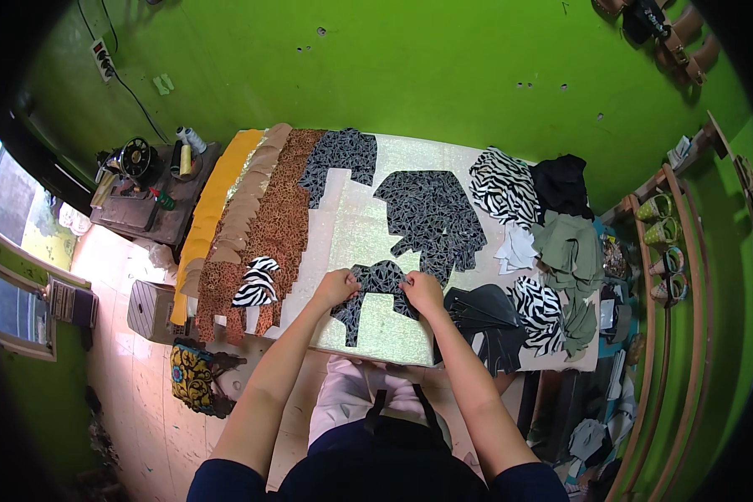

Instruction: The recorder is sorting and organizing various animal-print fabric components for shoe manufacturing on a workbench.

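Between my two hands, at the table's near edge, is a cut piece of black-and-grey patterned fabric (380,276), with a strip hanging down on either side. My left hand (336,287) pinches its left side, and my right hand (422,290) pinches the right. Just beyond lies a large heap of pieces in the same pattern (431,213), and more of them (343,159) are laid out at the far side. Black cut pieces (483,309) rest close to my right forearm.
Leopard-print pieces (289,201), tan pieces (247,188) and a yellow strip (217,197) overlap along the table's left. Zebra-print (504,186) and olive pieces (565,247) are piled at right. A sewing machine (136,159) stands left; sandals (665,232) hang on a wooden rack at right.
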The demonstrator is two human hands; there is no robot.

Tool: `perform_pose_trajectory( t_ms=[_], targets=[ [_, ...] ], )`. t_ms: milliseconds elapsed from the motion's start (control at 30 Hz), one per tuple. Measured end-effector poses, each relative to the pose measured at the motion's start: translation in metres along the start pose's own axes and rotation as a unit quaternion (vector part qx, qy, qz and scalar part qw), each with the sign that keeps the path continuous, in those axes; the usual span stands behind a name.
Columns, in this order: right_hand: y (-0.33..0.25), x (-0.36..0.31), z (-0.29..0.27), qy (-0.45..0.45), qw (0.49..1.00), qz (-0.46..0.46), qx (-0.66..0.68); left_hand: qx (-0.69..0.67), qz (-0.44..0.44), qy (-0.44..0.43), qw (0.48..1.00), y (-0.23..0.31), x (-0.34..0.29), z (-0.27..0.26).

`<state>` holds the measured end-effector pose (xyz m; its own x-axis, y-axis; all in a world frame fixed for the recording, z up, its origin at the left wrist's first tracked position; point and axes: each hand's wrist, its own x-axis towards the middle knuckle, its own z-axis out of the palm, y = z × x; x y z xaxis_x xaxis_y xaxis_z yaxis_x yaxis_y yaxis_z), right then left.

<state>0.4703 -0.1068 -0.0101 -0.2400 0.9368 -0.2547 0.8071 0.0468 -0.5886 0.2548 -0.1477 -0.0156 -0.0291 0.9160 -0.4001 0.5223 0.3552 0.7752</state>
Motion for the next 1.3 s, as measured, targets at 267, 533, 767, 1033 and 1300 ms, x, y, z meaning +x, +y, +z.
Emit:
perform_pose_trajectory(
  t_ms=[267, 533, 767, 1033, 1300],
  targets=[
    [-0.010, -0.013, 0.021, 0.053, 0.996, 0.043, -0.048, 0.188, 0.048, 0.025, 0.981, -0.009, 0.007, 0.003],
    [-0.044, -0.034, 0.020, 0.220, 0.962, -0.025, -0.159, 0.323, 0.081, 0.019, 0.943, 0.004, -0.003, -0.017],
    [-0.019, -0.041, 0.047, 0.233, 0.964, -0.064, -0.109, 0.322, 0.285, 0.050, 0.902, -0.005, 0.011, -0.015],
    [-0.007, -0.034, 0.026, 0.173, 0.977, -0.063, -0.110, 0.312, 0.274, -0.041, 0.909, -0.006, 0.020, -0.019],
    [-0.016, -0.021, 0.011, 0.056, 0.998, -0.021, 0.012, 0.197, 0.336, 0.008, 0.921, -0.013, 0.020, -0.019]
  ],
)
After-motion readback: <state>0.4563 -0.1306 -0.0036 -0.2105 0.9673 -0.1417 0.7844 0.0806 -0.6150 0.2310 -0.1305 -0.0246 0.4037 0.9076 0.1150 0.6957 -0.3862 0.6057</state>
